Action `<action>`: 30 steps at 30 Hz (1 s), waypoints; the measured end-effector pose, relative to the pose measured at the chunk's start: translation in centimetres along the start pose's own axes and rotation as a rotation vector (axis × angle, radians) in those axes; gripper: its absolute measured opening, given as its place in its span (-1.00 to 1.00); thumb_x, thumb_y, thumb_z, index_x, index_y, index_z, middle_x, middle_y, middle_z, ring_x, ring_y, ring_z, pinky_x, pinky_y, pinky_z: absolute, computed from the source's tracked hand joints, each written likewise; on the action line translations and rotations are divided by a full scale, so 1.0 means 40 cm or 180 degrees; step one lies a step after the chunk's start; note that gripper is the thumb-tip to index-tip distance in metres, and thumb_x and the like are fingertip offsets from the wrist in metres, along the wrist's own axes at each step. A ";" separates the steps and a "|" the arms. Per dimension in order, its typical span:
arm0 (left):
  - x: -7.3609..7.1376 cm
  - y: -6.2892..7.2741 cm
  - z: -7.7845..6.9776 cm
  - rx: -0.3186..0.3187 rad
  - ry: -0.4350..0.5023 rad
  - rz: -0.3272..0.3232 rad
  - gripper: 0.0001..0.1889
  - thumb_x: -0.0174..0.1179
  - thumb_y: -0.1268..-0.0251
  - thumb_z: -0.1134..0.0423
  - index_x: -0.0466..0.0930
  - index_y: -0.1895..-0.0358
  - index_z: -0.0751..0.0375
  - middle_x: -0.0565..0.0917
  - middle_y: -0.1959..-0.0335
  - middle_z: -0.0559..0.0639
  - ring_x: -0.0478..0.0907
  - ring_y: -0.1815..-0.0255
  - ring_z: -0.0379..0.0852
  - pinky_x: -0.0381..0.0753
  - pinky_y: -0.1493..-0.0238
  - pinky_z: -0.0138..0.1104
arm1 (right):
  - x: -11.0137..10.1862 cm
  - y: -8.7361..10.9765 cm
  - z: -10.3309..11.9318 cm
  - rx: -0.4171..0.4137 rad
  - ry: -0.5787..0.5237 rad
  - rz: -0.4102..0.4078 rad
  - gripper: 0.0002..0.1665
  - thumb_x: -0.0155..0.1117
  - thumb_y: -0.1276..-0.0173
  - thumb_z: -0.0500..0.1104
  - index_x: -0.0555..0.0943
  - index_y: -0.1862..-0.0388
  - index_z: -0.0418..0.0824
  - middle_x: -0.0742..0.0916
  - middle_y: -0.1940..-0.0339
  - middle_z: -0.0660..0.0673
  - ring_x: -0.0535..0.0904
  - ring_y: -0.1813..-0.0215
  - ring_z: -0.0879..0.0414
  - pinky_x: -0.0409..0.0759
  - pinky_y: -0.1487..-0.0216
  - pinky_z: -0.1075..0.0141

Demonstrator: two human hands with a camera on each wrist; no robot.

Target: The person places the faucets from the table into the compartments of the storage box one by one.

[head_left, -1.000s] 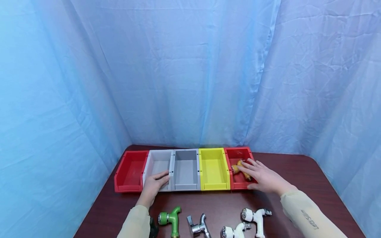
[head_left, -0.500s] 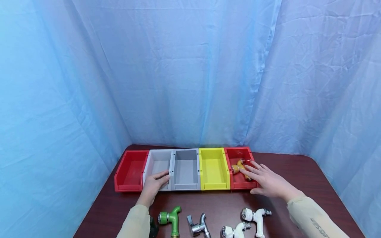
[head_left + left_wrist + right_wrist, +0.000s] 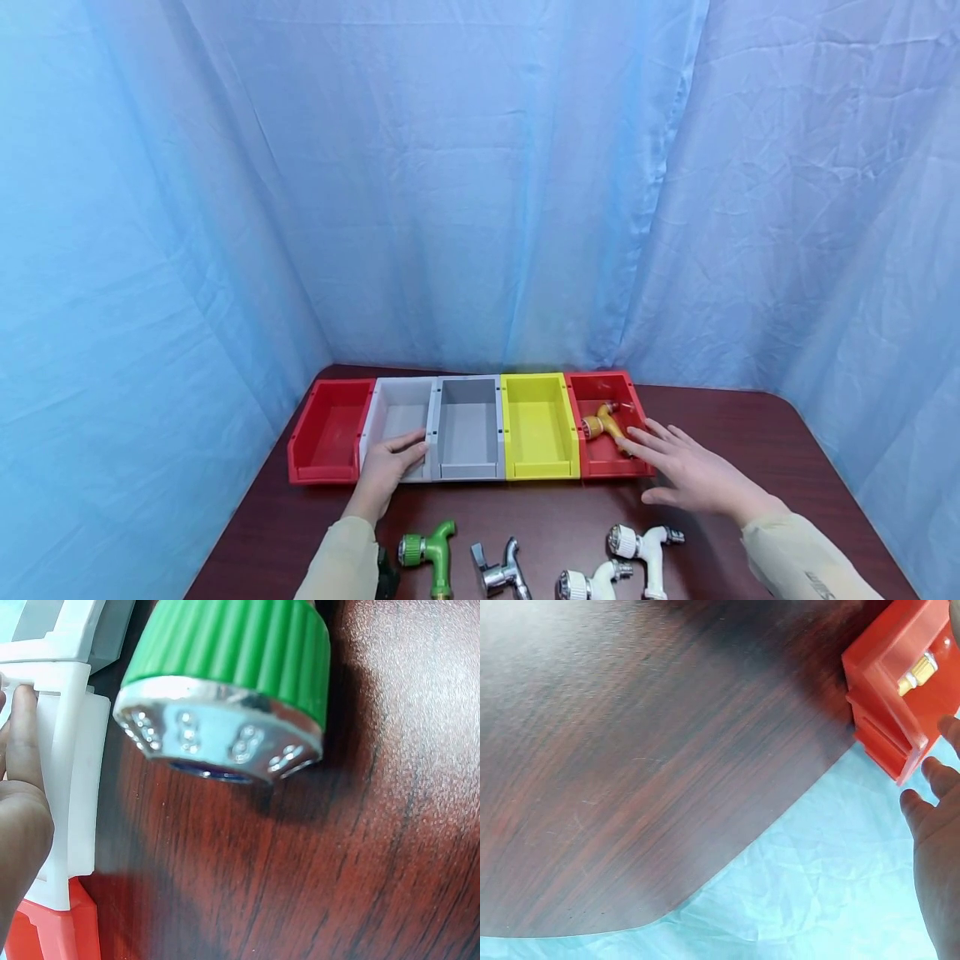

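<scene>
My left hand point(image 3: 384, 475) rests at the front of the white bin point(image 3: 405, 396), its fingertips touching near the wall beside the grey bin point(image 3: 467, 425). In the left wrist view, one straight finger point(image 3: 25, 739) lies along the white plastic. At the right end, a yellow tap point(image 3: 609, 423) lies inside a red bin point(image 3: 600, 385). My right hand point(image 3: 686, 471) hovers by that bin's front right corner, fingers spread and holding nothing. The right wrist view shows its fingertips near the red wall point(image 3: 896, 667), with part of the tap point(image 3: 919, 673) inside.
A yellow bin point(image 3: 536, 417) and another red bin point(image 3: 330, 425) complete the row. Along the near side lie a green tap point(image 3: 437, 554), a chrome tap point(image 3: 502, 575), and two white taps point(image 3: 651, 554). A dark object point(image 3: 386, 575) is partly hidden by the left sleeve.
My right hand has drawn back from above the yellow tap, moving right and toward me, uncovering it in the red bin. My left hand has stayed in place.
</scene>
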State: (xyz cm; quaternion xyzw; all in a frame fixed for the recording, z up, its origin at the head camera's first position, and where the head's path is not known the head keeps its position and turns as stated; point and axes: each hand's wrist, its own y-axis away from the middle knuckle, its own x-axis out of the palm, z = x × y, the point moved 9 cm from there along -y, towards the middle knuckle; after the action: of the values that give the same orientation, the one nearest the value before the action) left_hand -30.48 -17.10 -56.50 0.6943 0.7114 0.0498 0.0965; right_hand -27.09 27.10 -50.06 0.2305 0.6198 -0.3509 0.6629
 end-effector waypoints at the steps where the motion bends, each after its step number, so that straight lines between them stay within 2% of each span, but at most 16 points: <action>1: 0.000 0.000 -0.001 0.0008 0.0004 0.0001 -0.51 0.37 -0.37 0.16 0.61 -0.32 0.18 0.55 -0.37 0.20 0.59 -0.29 0.02 0.63 -0.20 -0.21 | 0.002 0.005 0.000 0.0019 -0.0023 0.0025 0.04 0.59 -0.12 0.16 0.39 -0.56 -0.03 0.50 -0.49 -0.26 0.26 -0.52 -0.41 -0.63 -0.44 0.50; 4: -0.001 0.000 -0.001 0.0020 0.0010 -0.0004 -0.52 0.37 -0.37 0.17 0.62 -0.32 0.18 0.55 -0.37 0.20 0.58 -0.30 0.02 0.64 -0.19 -0.22 | 0.006 0.017 0.005 0.0013 -0.0022 0.0052 0.03 0.56 -0.14 0.19 0.39 -0.56 -0.04 0.50 -0.49 -0.25 0.27 -0.51 -0.42 -0.65 -0.45 0.53; 8: -0.002 -0.001 -0.001 0.0032 0.0002 -0.0004 -0.52 0.37 -0.37 0.18 0.61 -0.32 0.19 0.55 -0.37 0.20 0.58 -0.30 0.03 0.64 -0.19 -0.22 | -0.002 0.031 0.027 -0.0184 0.0127 -0.0123 0.01 0.54 -0.15 0.23 0.43 -0.53 -0.08 0.55 -0.44 -0.26 0.35 -0.45 -0.43 -0.63 -0.49 0.53; 13: -0.001 -0.002 -0.001 0.0033 0.0036 0.0000 -0.52 0.37 -0.37 0.18 0.61 -0.32 0.20 0.55 -0.37 0.20 0.58 -0.30 0.02 0.63 -0.20 -0.22 | -0.003 0.047 0.043 -0.0257 0.0171 -0.0202 0.03 0.54 -0.14 0.26 0.41 -0.55 -0.03 0.55 -0.45 -0.22 0.30 -0.52 -0.30 -0.60 -0.53 0.49; 16: 0.000 -0.001 -0.001 0.0017 0.0033 -0.0010 -0.52 0.37 -0.36 0.17 0.62 -0.32 0.19 0.55 -0.37 0.19 0.57 -0.30 0.01 0.64 -0.20 -0.22 | -0.001 0.054 0.047 -0.0239 0.0167 -0.0175 0.06 0.53 -0.15 0.27 0.35 -0.59 0.05 0.52 -0.48 -0.18 0.23 -0.59 -0.21 -0.59 -0.54 0.48; 20: 0.001 0.002 -0.001 -0.0001 0.0007 -0.0013 -0.51 0.37 -0.37 0.15 0.62 -0.32 0.17 0.54 -0.38 0.18 0.56 -0.31 0.02 0.64 -0.20 -0.21 | -0.001 0.063 0.061 -0.0280 0.0172 -0.0191 0.08 0.53 -0.14 0.27 0.32 -0.61 0.07 0.48 -0.52 -0.10 -0.16 -0.71 0.08 -0.60 -0.54 0.47; 23: 0.002 0.002 -0.001 0.0002 -0.0004 -0.0009 -0.51 0.37 -0.37 0.15 0.61 -0.32 0.16 0.54 -0.38 0.17 0.56 -0.31 0.01 0.64 -0.20 -0.21 | -0.003 0.070 0.076 -0.0329 0.0196 -0.0257 0.06 0.51 -0.15 0.31 0.36 -0.58 0.02 0.50 -0.51 -0.08 -0.39 -0.64 0.37 -0.60 -0.54 0.48; 26: 0.000 0.000 0.000 0.0010 0.0023 -0.0022 -0.53 0.37 -0.37 0.17 0.62 -0.31 0.17 0.55 -0.37 0.17 0.59 -0.28 -0.02 0.65 -0.19 -0.23 | -0.004 0.078 0.092 -0.0380 0.0201 -0.0312 0.01 0.44 -0.20 0.35 0.38 -0.57 0.02 0.52 -0.50 -0.09 -0.39 -0.63 0.41 -0.58 -0.55 0.48; 30: -0.001 -0.003 0.003 0.0013 0.0070 -0.0042 -0.54 0.38 -0.36 0.20 0.63 -0.30 0.18 0.57 -0.35 0.19 0.63 -0.22 -0.08 0.65 -0.17 -0.25 | 0.004 0.085 0.103 -0.0396 0.0129 -0.0252 -0.02 0.35 -0.26 0.39 0.36 -0.58 0.05 0.50 -0.51 -0.10 -0.38 -0.63 0.42 -0.59 -0.53 0.51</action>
State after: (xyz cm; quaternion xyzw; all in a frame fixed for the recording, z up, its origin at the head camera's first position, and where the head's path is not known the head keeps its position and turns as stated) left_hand -30.56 -17.16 -56.64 0.6893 0.7171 0.0552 0.0876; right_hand -21.80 26.22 -50.16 0.1713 0.6623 -0.3329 0.6490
